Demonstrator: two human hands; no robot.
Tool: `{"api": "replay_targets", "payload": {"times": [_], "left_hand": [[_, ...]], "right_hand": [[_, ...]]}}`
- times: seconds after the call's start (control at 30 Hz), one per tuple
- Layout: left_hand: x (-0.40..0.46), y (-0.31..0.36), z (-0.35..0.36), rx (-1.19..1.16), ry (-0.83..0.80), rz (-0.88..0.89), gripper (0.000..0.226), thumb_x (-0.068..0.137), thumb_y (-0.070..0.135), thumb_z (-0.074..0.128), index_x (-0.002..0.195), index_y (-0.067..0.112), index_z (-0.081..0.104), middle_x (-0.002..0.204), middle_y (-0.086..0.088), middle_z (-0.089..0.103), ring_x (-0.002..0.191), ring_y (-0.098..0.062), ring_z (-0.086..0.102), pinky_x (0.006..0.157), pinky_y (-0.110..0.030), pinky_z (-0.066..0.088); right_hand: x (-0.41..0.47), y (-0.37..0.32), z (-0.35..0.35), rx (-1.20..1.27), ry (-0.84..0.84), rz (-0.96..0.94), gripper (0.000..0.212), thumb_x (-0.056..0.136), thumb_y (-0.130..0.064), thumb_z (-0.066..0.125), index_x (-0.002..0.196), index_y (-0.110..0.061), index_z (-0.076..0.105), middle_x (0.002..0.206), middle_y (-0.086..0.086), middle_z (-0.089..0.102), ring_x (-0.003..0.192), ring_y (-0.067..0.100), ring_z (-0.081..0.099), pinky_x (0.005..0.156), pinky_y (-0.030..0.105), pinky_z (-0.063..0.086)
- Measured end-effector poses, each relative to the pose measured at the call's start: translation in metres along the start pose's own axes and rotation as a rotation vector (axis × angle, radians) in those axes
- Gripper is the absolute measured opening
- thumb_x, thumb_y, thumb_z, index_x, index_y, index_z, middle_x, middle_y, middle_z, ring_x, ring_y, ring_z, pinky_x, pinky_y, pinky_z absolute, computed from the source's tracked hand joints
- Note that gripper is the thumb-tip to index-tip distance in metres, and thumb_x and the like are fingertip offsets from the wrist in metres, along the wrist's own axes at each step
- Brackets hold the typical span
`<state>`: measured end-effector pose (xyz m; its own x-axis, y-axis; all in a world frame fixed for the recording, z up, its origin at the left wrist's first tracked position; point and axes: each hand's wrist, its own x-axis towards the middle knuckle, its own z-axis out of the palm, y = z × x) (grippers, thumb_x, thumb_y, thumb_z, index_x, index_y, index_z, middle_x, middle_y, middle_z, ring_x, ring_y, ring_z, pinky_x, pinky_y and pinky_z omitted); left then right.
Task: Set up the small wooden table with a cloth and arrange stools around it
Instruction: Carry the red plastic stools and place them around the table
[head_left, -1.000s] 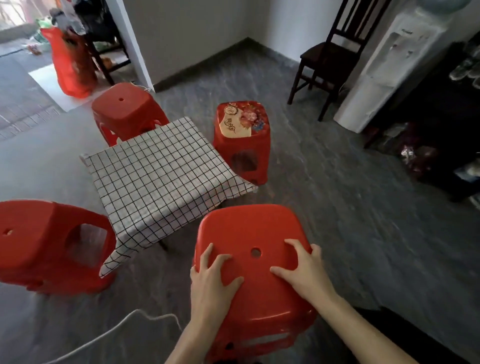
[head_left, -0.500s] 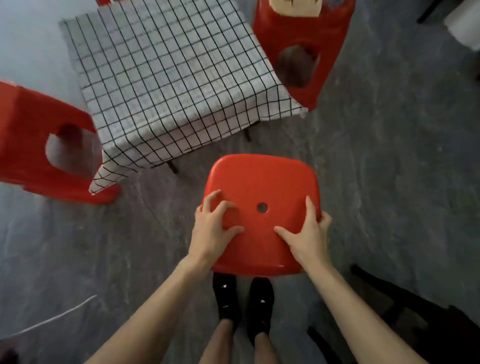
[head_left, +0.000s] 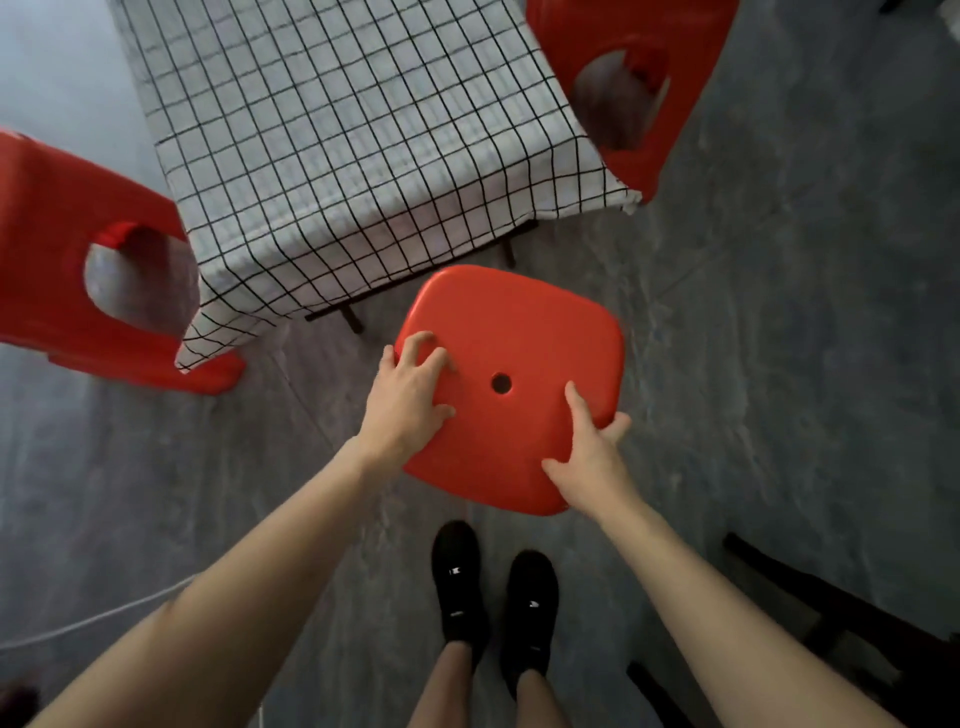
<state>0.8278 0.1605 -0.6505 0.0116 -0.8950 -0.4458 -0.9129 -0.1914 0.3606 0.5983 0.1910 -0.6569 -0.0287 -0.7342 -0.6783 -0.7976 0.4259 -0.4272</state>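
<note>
Both hands hold the seat of the near red stool (head_left: 511, 332): the left hand (head_left: 408, 397) lies on its left part with curled fingers whose tips press on the plastic, and the right hand (head_left: 589, 457) grips the near right corner, the thumb and one finger on top and the other fingers bent around the edge. This stool stands on the grey floor (head_left: 779, 364), just beside the near side of the table, and its seat has a small round hole (head_left: 501, 383) in the middle.

After the floor, the biggest thing is the white cloth with black grid lines (head_left: 353, 135), which covers the table completely and hangs down over the edges; one corner hangs in front of the left stool. Under the cloth only the dark table legs (head_left: 353, 322) are visible.

A second red stool (head_left: 62, 270) stands at the left side of the table, and it has an oval opening in its side. A third red stool (head_left: 639, 88), with the same kind of opening, stands at the far right corner, and the cloth touches it.

At the lower right there is a dark frame (head_left: 831, 608), maybe of a chair; I cannot tell exactly. Below the held stool are two black shoes (head_left: 493, 587) of the person, near together. A thin white cable (head_left: 98, 618) lies on the floor at the lower left.
</note>
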Motion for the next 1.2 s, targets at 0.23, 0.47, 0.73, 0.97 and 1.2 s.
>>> {"api": "replay_targets", "payload": {"times": [0.23,0.47,0.73,0.97,1.2], "left_hand": [[-0.043,0.021,-0.049,0.242,-0.005,0.024,0.063,0.08,0.031,0.067,0.138,0.027,0.043,0.163,-0.002,-0.001,0.15,-0.029,-0.004,0.12,-0.052,0.008],[-0.131,0.071,-0.178,0.207,0.236,-0.008,0.054,0.085,0.039,0.06,0.136,0.036,0.043,0.164,-0.001,0.002,0.151,-0.024,-0.004,0.121,-0.05,0.006],[-0.253,0.123,-0.343,0.247,0.501,-0.139,0.064,0.091,0.049,0.051,0.15,0.036,0.027,0.163,0.002,-0.014,0.15,-0.024,-0.013,0.12,-0.05,-0.001],[-0.34,0.127,-0.418,0.217,0.604,-0.225,0.073,0.094,0.06,0.04,0.154,0.038,0.006,0.153,0.009,-0.033,0.143,-0.015,-0.027,0.118,-0.047,-0.006],[-0.408,0.104,-0.458,0.281,0.684,-0.3,0.077,0.092,0.07,0.02,0.154,0.034,-0.008,0.152,0.008,-0.037,0.135,-0.014,-0.035,0.115,-0.047,-0.013]], "right_hand": [[-0.049,-0.029,-0.086,-0.241,-0.095,-0.18,0.082,0.085,-0.03,0.064,0.152,-0.037,0.018,0.147,0.006,0.025,0.125,0.026,0.047,0.101,0.038,0.044],[-0.153,-0.114,-0.188,-0.38,0.075,-0.466,0.077,0.088,-0.041,0.06,0.152,-0.033,0.02,0.15,-0.001,0.028,0.133,0.022,0.037,0.106,0.041,0.039],[-0.274,-0.247,-0.269,-0.553,0.269,-0.825,0.076,0.088,-0.042,0.06,0.15,-0.029,0.019,0.151,0.006,0.029,0.136,0.025,0.033,0.105,0.044,0.039],[-0.372,-0.332,-0.29,-0.634,0.218,-1.079,0.073,0.089,-0.042,0.059,0.15,-0.03,0.021,0.157,0.004,0.02,0.143,0.023,0.023,0.112,0.047,0.029],[-0.445,-0.385,-0.274,-0.512,0.268,-1.286,0.063,0.09,-0.042,0.058,0.146,-0.031,0.032,0.152,-0.006,0.03,0.135,0.017,0.037,0.106,0.038,0.04]]}}
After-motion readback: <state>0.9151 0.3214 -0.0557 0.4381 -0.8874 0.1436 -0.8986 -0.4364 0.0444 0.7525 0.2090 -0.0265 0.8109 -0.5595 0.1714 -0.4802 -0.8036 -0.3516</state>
